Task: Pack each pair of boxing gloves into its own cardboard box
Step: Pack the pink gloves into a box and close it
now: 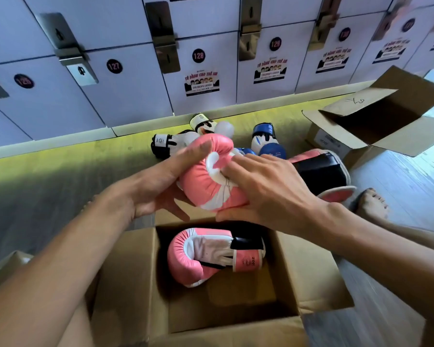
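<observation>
Found one pink and white padded boxing glove [206, 179] held in the air, just above the far rim of the near open brown cardboard box [125, 271]. Gripped from both sides: by the left hand [156, 189], thumb laid over the padded fist end and fingers curled beneath; by the right hand [268, 194], fingers spread across the palm side and thumb under. Judged a two-handed hold, to squeeze the bulk and steer it down beside its mate.

Oriented with long axis roughly left to right, fist end left, black-strapped cuff right (cuff partly hidden behind the right hand).

Found the matching pink and white glove [201, 256] lying in that box, same heading.

Noted beyond: white and black gloves [176, 144] and blue gloves [266, 144] on the floor by grey numbered lockers [135, 83]. Noted also a second open cardboard box [336, 144] at far right, interior in shadow.
</observation>
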